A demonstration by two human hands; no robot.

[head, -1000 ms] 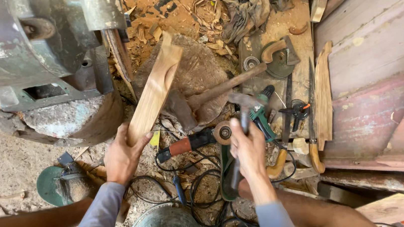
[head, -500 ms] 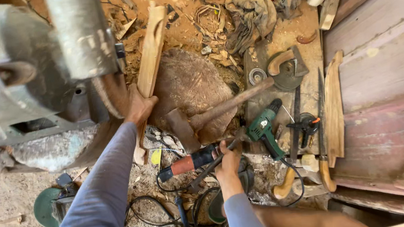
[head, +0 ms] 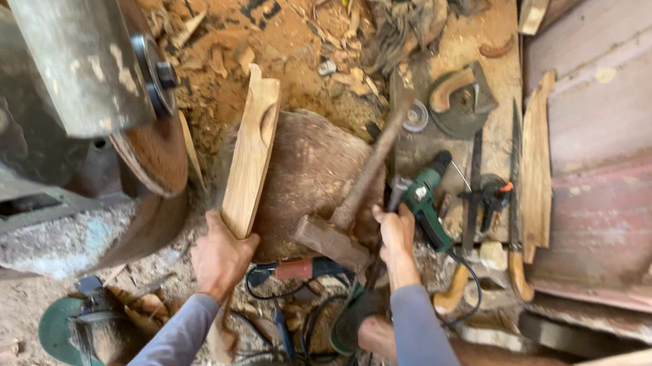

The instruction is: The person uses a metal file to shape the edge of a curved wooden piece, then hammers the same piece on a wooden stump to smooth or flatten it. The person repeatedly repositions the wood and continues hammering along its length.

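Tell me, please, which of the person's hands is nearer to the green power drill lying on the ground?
Right. The right hand is just beside the green power drill, at its left side, while the left hand grips the wooden piece further away, across the stump.

A rough woodworking shop, worked at floor level. Sawdust [head: 279,43] and wood chips cover the dirt floor around a worn chopping block [head: 301,177], with a mallet [head: 346,221], a green drill [head: 425,201], saws [head: 514,187] and tangled cords [head: 317,329] lying about. A heavy grey machine with a sanding disc [head: 153,149] stands at the left edge, planks [head: 628,135] at the right.
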